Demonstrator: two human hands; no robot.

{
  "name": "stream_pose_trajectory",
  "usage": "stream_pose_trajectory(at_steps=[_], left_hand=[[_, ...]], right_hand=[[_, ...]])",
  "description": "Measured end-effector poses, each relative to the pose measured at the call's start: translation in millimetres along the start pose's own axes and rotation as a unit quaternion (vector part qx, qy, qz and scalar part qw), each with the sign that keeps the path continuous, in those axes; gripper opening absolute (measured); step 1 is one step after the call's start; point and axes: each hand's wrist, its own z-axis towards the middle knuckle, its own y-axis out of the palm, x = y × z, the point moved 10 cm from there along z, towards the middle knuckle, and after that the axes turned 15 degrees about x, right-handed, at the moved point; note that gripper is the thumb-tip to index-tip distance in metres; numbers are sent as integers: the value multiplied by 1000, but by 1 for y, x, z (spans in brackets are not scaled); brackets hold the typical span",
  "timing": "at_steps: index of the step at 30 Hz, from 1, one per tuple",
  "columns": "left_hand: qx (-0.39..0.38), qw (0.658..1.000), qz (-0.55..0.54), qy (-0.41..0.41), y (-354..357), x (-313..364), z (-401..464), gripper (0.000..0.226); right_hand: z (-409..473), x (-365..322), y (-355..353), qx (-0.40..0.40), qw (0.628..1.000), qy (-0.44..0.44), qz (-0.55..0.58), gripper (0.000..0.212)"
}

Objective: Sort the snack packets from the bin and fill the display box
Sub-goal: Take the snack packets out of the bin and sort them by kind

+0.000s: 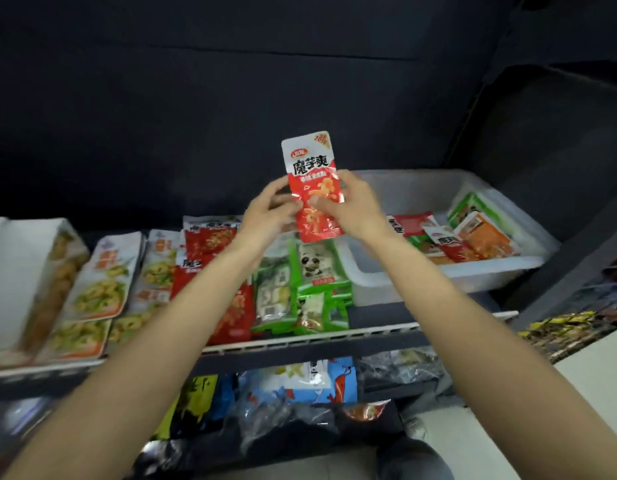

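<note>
Red and white konjac snack packet [313,188] held upright in the air, above the shelf [300,342] and just left of the white plastic bin [473,268]. Left hand [270,211] curled round its left edge, fingers [277,194] behind the packet, thumb at the front. Right hand [352,206] pinching the right edge, thumb pressed on the printed face. Left of the bin on the shelf: green panda packets [317,268], red packets [210,244], then orange and white packets [109,271] in rows. In the bin's right end, a few loose red, green and orange packets [466,237].
</note>
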Motion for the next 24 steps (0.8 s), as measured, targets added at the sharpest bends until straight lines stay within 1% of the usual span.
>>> stream_pose_trajectory(at_steps=[2,4,6,8,10,11,12,13,15,16,17,18,20,22,24], left_hand=[[22,999,20,-17,-37,-20,-11,57],[66,996,56,-34,-79,-40,-17,64],[107,987,114,-25,-117,-52,-18,61],[125,977,171,-13,-141,-59,-14,55],[126,969,213,10,-153,-58,-6,46],[126,958,254,35,-155,-54,-1,40],[128,938,314,65,-157,-49,3,35],[132,910,383,91,-158,-45,7,32],[132,843,508,114,-159,-43,11,36],[123,819,548,119,-157,-45,12,38],[111,803,571,129,-155,-46,12,39],[99,795,580,146,-151,-45,11,38],[92,791,571,199,-145,-31,9,37],[78,804,522,275,-132,-7,3,35],[43,817,456,351,-107,21,-10,28]], right_hand=[[-19,-8,39,6,1000,16,18,37],[-38,-8,81,-9,999,40,16,42],[-53,-9,122,-43,998,50,-5,48],[-62,-11,151,-70,996,44,-34,50],[-65,-13,169,-102,991,41,-70,47],[-66,-13,176,-119,988,38,-88,42],[-66,-12,181,-133,985,32,-107,37],[-66,-11,186,-141,981,21,-128,31],[-67,-8,193,-155,973,-13,-174,25],[-68,-7,195,-163,967,-31,-194,25],[-69,-7,195,-171,962,-51,-208,26],[-70,-9,193,-177,957,-74,-217,27],[-69,-20,177,-174,952,-123,-220,30],[-63,-34,144,-150,952,-160,-214,31],[-53,-40,99,-116,954,-175,-213,26]])
